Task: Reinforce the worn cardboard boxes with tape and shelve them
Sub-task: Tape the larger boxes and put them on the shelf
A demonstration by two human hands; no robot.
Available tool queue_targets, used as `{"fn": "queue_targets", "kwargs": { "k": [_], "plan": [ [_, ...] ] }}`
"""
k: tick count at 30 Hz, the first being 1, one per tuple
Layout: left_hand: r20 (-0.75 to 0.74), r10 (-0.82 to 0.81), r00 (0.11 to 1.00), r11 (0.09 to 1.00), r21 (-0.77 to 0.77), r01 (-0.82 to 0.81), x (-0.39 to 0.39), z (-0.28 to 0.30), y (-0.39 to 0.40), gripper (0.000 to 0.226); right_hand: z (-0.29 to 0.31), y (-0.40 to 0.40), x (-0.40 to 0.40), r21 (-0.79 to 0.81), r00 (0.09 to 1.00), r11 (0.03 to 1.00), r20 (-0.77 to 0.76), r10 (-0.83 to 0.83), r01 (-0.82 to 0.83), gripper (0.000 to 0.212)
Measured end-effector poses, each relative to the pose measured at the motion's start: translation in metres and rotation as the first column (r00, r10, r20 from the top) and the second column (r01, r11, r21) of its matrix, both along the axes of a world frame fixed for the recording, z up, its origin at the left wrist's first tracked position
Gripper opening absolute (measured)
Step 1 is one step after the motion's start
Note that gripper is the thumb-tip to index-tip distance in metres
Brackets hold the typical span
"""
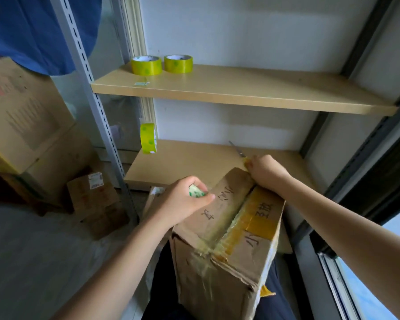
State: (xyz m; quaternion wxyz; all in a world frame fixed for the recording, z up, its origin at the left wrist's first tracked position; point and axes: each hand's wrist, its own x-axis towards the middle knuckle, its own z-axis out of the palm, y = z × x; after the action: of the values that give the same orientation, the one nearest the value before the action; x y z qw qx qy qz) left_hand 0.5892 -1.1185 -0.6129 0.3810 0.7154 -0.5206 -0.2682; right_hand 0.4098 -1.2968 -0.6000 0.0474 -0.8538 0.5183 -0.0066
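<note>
Left hand (183, 199) grips tape roll (196, 191); right hand (267, 169) grips knife (239, 151)

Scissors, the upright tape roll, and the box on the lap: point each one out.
scissors (237, 150), head view, on the metal blade.
upright tape roll (148, 137), head view, on its outer yellow-green band.
box (219, 269), head view, on its near side panel.

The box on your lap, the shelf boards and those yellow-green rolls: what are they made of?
The box looks like matte brown corrugated cardboard, creased, with glossy yellowish tape along its seam. The shelf boards seem pale wood-look board, probably laminate: smooth, even, no visible grain. The rolls appear to be glossy translucent plastic packing tape on white cores.
</note>
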Motion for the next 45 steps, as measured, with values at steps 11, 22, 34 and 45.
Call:
{"fn": "queue_targets", "kwargs": {
  "k": [11,22,34,45],
  "plan": [
    [-0.157,0.293,0.943,0.949,-0.070,-0.306,-0.015,-0.013,0.000,0.014,-0.006,0.018,0.056,-0.353,0.946,0.883,-0.014,0.325,-0.309,0.028],
    [-0.230,0.433,0.871,0.882,-0.092,-0.463,-0.036,-0.008,-0.001,0.010,0.008,0.027,0.028,-0.256,0.953,0.954,0.216,0.212,-0.154,0.028],
    [-0.322,0.475,0.819,0.823,-0.165,-0.543,-0.032,-0.012,0.012,0.021,0.008,0.037,0.051,-0.297,0.909,0.922,0.257,0.329,-0.249,0.027],
    [-0.255,0.430,0.866,0.803,-0.331,-0.496,-0.046,-0.002,-0.031,0.010,0.135,-0.084,0.029,-0.326,0.831,0.922,0.556,0.008,0.209,0.022]
  ]
}}
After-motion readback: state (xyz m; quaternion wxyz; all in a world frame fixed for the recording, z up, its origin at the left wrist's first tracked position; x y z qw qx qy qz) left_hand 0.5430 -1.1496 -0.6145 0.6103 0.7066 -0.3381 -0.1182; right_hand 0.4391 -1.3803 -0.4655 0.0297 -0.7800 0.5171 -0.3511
